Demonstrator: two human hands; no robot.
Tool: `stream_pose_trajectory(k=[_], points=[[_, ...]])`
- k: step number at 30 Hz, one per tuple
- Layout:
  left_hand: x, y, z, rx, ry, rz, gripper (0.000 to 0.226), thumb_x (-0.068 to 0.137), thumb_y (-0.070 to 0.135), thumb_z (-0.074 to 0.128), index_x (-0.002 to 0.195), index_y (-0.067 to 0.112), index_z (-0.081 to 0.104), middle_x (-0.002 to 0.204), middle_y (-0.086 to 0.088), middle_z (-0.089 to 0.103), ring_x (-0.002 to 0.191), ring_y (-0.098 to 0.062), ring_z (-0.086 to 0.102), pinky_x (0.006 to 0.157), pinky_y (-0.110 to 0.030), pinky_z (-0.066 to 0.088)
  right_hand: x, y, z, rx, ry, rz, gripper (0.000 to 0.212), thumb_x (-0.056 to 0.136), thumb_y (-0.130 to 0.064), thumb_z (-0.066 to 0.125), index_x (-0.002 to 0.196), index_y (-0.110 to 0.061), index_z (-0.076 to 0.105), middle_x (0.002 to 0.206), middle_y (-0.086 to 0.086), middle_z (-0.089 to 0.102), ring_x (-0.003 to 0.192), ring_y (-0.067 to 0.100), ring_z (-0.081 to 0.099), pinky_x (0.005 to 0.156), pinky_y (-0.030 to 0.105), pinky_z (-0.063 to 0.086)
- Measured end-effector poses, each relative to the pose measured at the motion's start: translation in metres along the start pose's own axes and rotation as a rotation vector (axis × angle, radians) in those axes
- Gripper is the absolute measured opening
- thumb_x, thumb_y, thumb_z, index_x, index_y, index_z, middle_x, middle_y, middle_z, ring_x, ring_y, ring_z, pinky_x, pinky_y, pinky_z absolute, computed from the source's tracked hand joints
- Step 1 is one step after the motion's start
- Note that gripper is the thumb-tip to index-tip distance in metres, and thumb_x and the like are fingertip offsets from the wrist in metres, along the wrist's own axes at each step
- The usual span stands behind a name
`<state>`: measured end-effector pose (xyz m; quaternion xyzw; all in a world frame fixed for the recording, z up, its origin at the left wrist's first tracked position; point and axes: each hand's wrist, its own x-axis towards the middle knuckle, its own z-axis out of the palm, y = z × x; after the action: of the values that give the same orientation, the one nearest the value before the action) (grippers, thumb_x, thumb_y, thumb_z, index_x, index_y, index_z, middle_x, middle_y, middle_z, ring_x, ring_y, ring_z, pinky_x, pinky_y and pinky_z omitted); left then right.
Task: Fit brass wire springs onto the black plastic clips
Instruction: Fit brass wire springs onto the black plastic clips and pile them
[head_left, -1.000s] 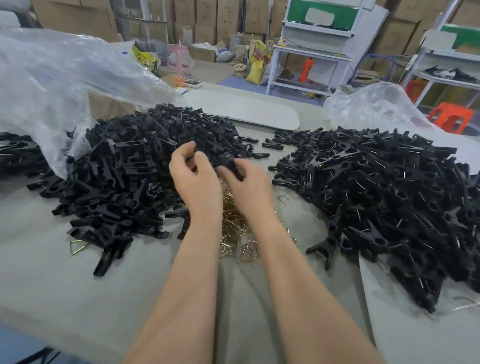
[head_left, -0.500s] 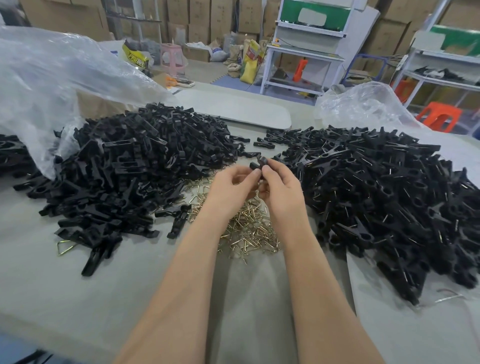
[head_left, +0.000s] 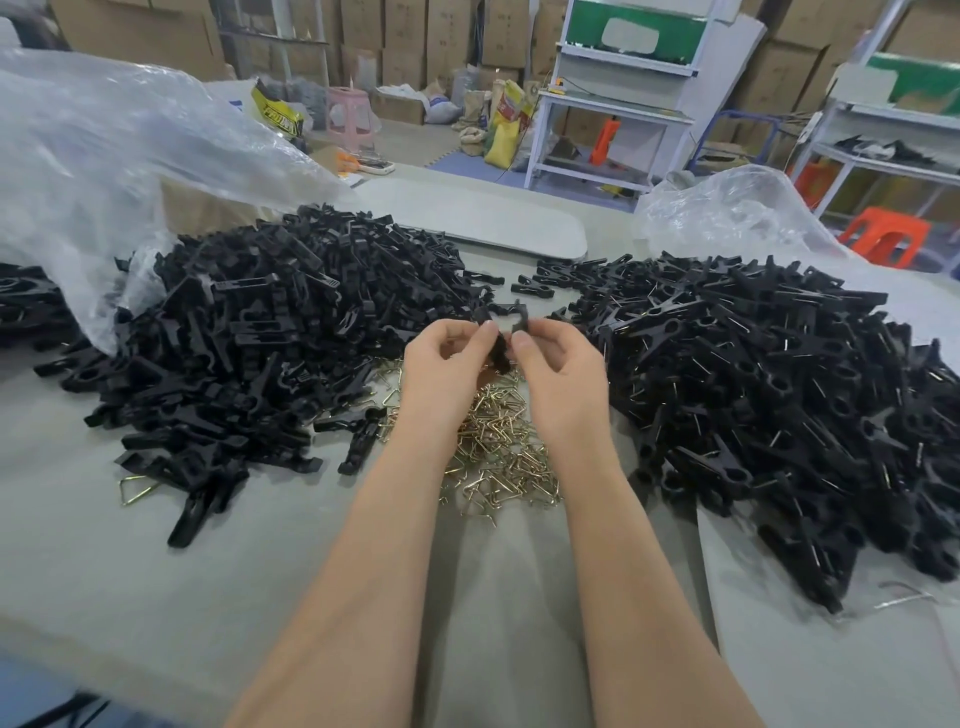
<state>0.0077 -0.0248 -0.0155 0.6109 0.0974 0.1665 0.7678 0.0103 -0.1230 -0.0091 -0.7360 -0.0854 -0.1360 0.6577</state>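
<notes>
One black clip (head_left: 503, 328) between both hands' fingertip grips.

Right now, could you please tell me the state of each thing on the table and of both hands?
Left hand: raised, pinching the black clip.
Right hand: raised, pinching the same clip.
Black clip: held between both hands, above the springs.
Left pile of clips: loose heap, no springs visible on them.
Right pile of clips: loose heap, wire visible on many.
Brass springs: loose heap on the table.
Plastic bag: open, crumpled, by the left pile.
</notes>
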Motion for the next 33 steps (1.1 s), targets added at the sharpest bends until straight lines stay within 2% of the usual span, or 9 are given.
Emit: stream_pose_trajectory(k=[3, 7, 12, 16, 19, 21, 26, 29, 33], points=[[0.000, -0.001, -0.001, 0.046, -0.025, 0.053, 0.007, 0.091, 0.016, 0.062, 0.088, 0.011, 0.066, 0.081, -0.002, 0.068, 0.068, -0.003, 0.065, 0.069, -0.020, 0.056, -0.001, 0.000, 0.003, -0.075, -0.013, -0.029, 0.016, 0.092, -0.009, 0.059, 0.099, -0.024, 0.059, 0.089, -0.017, 0.063, 0.088, -0.003, 0.062, 0.084, 0.014, 0.049], [0.001, -0.001, 0.002, 0.177, -0.113, 0.111, 0.013, 0.092, 0.008, 0.058, 0.102, 0.012, 0.066, 0.087, 0.004, 0.067, 0.077, -0.002, 0.063, 0.074, -0.015, 0.053, 0.001, 0.002, -0.002, -0.031, 0.071, 0.047, 0.016, 0.092, -0.013, 0.059, 0.106, -0.019, 0.065, 0.101, -0.002, 0.069, 0.098, 0.013, 0.065, 0.094, 0.034, 0.051], [0.000, -0.001, 0.001, 0.229, -0.102, 0.117, 0.014, 0.091, 0.012, 0.061, 0.103, 0.019, 0.063, 0.088, 0.009, 0.066, 0.081, 0.002, 0.060, 0.072, -0.011, 0.046, 0.003, 0.002, -0.004, -0.020, 0.053, 0.110, 0.025, 0.092, -0.007, 0.058, 0.116, -0.006, 0.066, 0.102, 0.002, 0.069, 0.102, 0.018, 0.065, 0.097, 0.040, 0.050], [0.000, -0.001, 0.001, 0.223, -0.105, 0.093, 0.012, 0.091, 0.016, 0.061, 0.098, 0.026, 0.063, 0.087, 0.011, 0.064, 0.078, 0.000, 0.058, 0.069, -0.013, 0.045, 0.004, 0.001, -0.006, -0.007, 0.042, 0.111, 0.021, 0.091, -0.003, 0.058, 0.105, -0.018, 0.064, 0.097, -0.005, 0.066, 0.101, 0.017, 0.064, 0.096, 0.039, 0.050], [0.000, -0.001, 0.001, 0.197, -0.095, 0.074, 0.012, 0.091, 0.015, 0.061, 0.097, 0.025, 0.062, 0.089, 0.007, 0.064, 0.083, -0.009, 0.060, 0.085, -0.031, 0.052, 0.003, 0.001, -0.007, -0.021, 0.034, 0.092, 0.019, 0.090, -0.004, 0.060, 0.096, -0.021, 0.063, 0.094, -0.004, 0.067, 0.097, 0.015, 0.065, 0.094, 0.038, 0.051], [0.000, 0.000, 0.001, 0.192, -0.094, 0.075, 0.012, 0.091, 0.015, 0.061, 0.098, 0.025, 0.062, 0.090, 0.006, 0.064, 0.085, -0.010, 0.061, 0.090, -0.037, 0.052, 0.003, 0.002, -0.007, -0.008, 0.030, 0.100, 0.019, 0.089, -0.004, 0.060, 0.098, -0.020, 0.064, 0.096, 0.000, 0.068, 0.097, 0.016, 0.065, 0.094, 0.038, 0.052], [0.001, -0.002, 0.001, 0.183, -0.090, 0.083, 0.012, 0.091, 0.014, 0.061, 0.102, 0.020, 0.062, 0.088, 0.005, 0.063, 0.085, -0.012, 0.060, 0.088, -0.032, 0.052, 0.005, 0.003, -0.008, -0.010, 0.018, 0.093, 0.019, 0.089, -0.004, 0.061, 0.097, -0.020, 0.067, 0.091, -0.003, 0.069, 0.091, 0.011, 0.065, 0.093, 0.035, 0.053], [0.001, -0.001, 0.000, 0.128, -0.090, 0.068, 0.012, 0.091, 0.011, 0.061, 0.091, 0.023, 0.063, 0.084, 0.003, 0.063, 0.084, -0.013, 0.063, 0.089, -0.034, 0.053, 0.004, 0.003, -0.006, -0.005, 0.004, 0.071, 0.026, 0.089, -0.004, 0.061, 0.086, -0.030, 0.064, 0.086, -0.007, 0.068, 0.088, 0.010, 0.065, 0.090, 0.033, 0.054], [0.001, -0.001, -0.001, 0.024, -0.096, 0.032, 0.014, 0.090, 0.009, 0.062, 0.087, 0.022, 0.062, 0.080, 0.003, 0.064, 0.079, -0.011, 0.065, 0.083, -0.029, 0.055, 0.004, 0.003, -0.005, 0.018, 0.007, 0.073, 0.026, 0.089, -0.005, 0.062, 0.085, -0.031, 0.063, 0.087, -0.005, 0.068, 0.092, 0.015, 0.066, 0.088, 0.032, 0.054]])
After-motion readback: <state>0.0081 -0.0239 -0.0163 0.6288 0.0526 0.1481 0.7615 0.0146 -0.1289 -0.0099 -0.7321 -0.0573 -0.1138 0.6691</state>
